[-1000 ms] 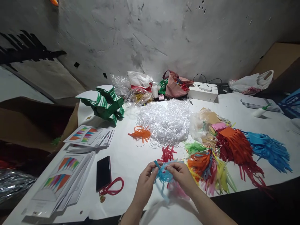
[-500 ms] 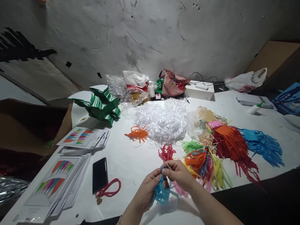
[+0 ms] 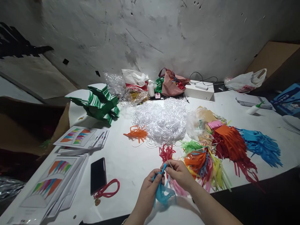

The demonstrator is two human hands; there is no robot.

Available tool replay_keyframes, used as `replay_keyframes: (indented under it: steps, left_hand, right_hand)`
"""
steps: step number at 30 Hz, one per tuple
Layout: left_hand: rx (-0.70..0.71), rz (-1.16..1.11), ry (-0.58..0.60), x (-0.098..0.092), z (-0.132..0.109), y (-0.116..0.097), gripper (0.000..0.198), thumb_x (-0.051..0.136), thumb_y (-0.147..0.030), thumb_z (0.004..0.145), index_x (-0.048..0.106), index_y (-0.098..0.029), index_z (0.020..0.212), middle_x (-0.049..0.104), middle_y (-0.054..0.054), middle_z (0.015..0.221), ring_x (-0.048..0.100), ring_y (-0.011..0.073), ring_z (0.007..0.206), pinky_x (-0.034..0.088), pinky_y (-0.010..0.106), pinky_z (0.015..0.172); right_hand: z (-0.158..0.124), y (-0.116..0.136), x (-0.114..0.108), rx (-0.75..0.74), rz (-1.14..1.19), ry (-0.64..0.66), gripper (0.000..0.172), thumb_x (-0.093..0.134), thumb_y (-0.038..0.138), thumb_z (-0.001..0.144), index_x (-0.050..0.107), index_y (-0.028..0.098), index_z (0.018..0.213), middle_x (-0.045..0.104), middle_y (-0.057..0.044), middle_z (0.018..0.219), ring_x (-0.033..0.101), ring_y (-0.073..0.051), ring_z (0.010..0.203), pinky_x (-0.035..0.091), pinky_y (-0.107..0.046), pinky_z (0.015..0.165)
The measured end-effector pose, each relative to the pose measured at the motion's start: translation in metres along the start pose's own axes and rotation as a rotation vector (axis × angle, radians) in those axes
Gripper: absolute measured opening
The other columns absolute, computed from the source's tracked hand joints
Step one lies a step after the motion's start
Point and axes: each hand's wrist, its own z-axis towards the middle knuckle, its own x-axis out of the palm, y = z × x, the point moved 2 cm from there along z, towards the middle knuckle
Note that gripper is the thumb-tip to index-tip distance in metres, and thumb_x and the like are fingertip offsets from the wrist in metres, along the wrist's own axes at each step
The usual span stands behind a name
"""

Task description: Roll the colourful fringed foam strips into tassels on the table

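My left hand (image 3: 148, 190) is closed around a bunched blue paper tassel (image 3: 162, 193) just above the near edge of the white table (image 3: 126, 159). My right hand (image 3: 179, 173) pinches the tassel's top end, fingers pressed together beside the left thumb. The blue strips hang down below my left fingers. A pink tassel (image 3: 178, 189) lies under my right wrist, and a red one (image 3: 166, 152) lies just beyond my hands.
A heap of white string (image 3: 161, 120) fills the table's middle. Orange, green, yellow, red and blue fringe piles (image 3: 231, 143) spread to the right. A black phone (image 3: 97, 175) with a red cord (image 3: 106, 190), printed cards (image 3: 79, 137) and green-white stacks (image 3: 100, 103) lie left. Bags and a white box (image 3: 199, 90) line the wall.
The blue tassel, spread between both hands a second ago, is now gathered into my left fist, with my right hand moved in to pinch its top. The view shifted slightly left.
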Motion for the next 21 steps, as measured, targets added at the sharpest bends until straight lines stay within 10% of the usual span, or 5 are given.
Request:
replay_keyframes:
  steps: [8, 21]
  left_hand:
    - [0.183, 0.41, -0.061, 0.003, -0.004, -0.007, 0.031, 0.065, -0.051, 0.08, 0.066, -0.02, 0.083, 0.064, 0.002, 0.074, 0.054, 0.0183, 0.07, 0.043, 0.026, 0.065]
    - [0.057, 0.067, -0.168, -0.017, 0.015, -0.004, 0.036, 0.072, -0.053, 0.075, 0.062, -0.019, 0.084, 0.06, -0.002, 0.069, 0.053, 0.0135, 0.064, 0.043, 0.022, 0.062]
  right_hand:
    - [0.001, -0.008, 0.003, -0.014, -0.39, -0.18, 0.019, 0.055, 0.02, 0.078, 0.047, 0.02, 0.061, 0.036, 0.008, 0.053, 0.032, -0.009, 0.05, 0.023, -0.022, 0.049]
    - [-0.006, 0.003, 0.005, -0.138, -0.58, -0.025, 0.039, 0.04, 0.04, 0.099, 0.058, 0.019, 0.072, 0.056, 0.001, 0.064, 0.052, -0.012, 0.061, 0.036, -0.023, 0.06]
